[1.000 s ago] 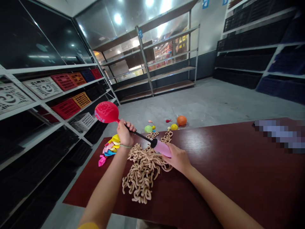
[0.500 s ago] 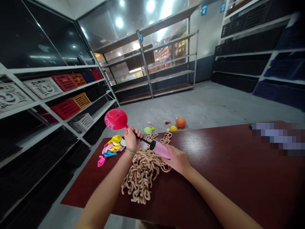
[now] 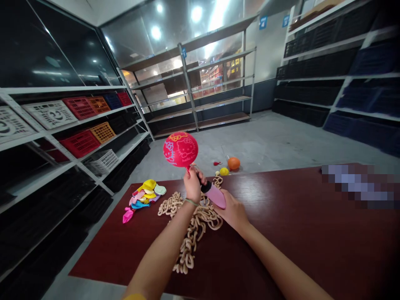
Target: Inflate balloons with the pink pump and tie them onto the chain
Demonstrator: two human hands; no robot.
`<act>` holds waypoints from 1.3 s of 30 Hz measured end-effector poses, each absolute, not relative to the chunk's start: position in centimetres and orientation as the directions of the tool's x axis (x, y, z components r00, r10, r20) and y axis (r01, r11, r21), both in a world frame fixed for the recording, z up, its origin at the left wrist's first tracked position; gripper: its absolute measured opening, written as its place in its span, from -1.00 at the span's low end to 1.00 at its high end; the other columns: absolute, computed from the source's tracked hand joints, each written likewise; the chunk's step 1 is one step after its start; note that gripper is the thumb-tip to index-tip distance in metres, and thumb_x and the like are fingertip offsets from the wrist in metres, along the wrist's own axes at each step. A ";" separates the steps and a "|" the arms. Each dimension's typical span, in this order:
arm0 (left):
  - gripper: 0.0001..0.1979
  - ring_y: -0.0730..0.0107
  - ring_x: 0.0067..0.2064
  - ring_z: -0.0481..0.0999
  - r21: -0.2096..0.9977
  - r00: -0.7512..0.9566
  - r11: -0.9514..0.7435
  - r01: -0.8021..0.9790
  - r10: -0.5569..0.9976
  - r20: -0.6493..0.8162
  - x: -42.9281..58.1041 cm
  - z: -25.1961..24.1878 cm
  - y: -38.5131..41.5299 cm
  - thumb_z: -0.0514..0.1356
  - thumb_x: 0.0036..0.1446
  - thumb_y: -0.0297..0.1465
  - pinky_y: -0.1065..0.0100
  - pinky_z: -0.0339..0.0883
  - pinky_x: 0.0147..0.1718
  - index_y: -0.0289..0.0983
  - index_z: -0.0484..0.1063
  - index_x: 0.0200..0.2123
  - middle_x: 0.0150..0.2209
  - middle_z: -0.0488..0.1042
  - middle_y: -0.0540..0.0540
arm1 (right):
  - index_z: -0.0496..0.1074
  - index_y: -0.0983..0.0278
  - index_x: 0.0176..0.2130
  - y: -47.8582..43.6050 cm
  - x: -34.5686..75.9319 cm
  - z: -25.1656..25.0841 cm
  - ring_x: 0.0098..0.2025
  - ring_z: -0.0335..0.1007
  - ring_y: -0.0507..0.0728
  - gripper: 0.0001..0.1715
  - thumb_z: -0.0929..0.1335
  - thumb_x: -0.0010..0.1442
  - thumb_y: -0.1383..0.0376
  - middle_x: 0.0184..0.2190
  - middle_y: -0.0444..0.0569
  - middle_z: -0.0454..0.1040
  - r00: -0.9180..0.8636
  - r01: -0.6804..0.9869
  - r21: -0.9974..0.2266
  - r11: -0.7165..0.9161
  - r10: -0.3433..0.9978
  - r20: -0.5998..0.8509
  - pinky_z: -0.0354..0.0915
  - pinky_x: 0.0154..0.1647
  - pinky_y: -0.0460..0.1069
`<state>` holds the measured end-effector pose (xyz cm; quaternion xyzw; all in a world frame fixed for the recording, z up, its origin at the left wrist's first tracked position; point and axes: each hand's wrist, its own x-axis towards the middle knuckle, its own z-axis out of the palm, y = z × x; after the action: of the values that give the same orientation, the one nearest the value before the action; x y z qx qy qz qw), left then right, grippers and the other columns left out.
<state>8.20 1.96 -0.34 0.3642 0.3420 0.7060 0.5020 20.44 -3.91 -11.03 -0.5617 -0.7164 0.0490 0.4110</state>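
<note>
A red balloon (image 3: 180,149) with printed cartoon figures is partly inflated and stands upward from my left hand (image 3: 193,185). The fingers of that hand are wrapped around the balloon's neck and the black end of a hand pump (image 3: 215,196). My right hand (image 3: 233,211) is closed on the pump's pink barrel and covers its near end. Beneath both hands lies a tangled heap of beige rope-like strands (image 3: 187,250). Left of the heap is a pile of flat, uninflated balloons (image 3: 145,195) in yellow, pink, blue and pale green.
The dark red table (image 3: 281,233) spans the foreground. On the floor beyond it lie an orange balloon (image 3: 233,163), a yellow balloon (image 3: 224,171) and a small red one (image 3: 217,163). Shelves with crates (image 3: 79,143) line the left; a metal rack (image 3: 193,100) stands behind.
My left hand has moved right, toward my right hand, bringing the balloon with it. The black rod that showed between the hands has slid into the pump barrel. The right hand has barely moved.
</note>
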 end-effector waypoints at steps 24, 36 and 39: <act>-0.65 0.57 -0.73 0.17 0.847 -0.290 -0.247 -0.471 0.950 0.116 7.3 -0.8 3.0 0.13 0.15 -0.12 0.49 0.09 -0.73 -0.21 0.11 -0.47 -0.67 0.18 0.14 | 0.27 0.18 0.10 -3.6 20.5 -11.3 -0.17 0.53 0.19 -0.47 0.36 0.14 0.18 -0.08 -0.02 0.53 -0.053 0.797 -0.488 0.357 0.845 0.533 0.31 -0.32 -0.01; -0.76 0.60 -0.71 0.12 0.792 -0.510 -0.389 -0.470 0.852 0.116 0.2 3.2 5.3 0.08 0.16 -0.27 0.52 0.01 -0.71 -0.21 0.09 -0.47 -0.64 0.13 0.15 | 0.31 0.21 0.07 -3.1 19.8 -11.9 -0.23 0.51 0.17 -0.50 0.36 0.14 0.18 -0.15 -0.01 0.55 -0.100 0.848 -0.367 0.383 0.795 0.599 0.27 -0.34 -0.02; -0.73 0.58 -0.71 0.15 0.805 -0.452 -0.339 -0.488 0.886 0.099 3.8 -0.1 4.2 0.10 0.16 -0.23 0.49 0.07 -0.70 -0.21 0.11 -0.47 -0.64 0.15 0.14 | 0.29 0.19 0.10 -3.2 19.8 -11.8 -0.23 0.49 0.15 -0.46 0.37 0.13 0.18 -0.18 -0.02 0.54 -0.081 0.884 -0.332 0.328 0.809 0.583 0.22 -0.35 -0.04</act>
<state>3.81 4.16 -0.14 0.2743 0.3633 0.7708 0.4457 19.81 -3.18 -11.80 -0.5772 -0.7332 -0.0532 0.3556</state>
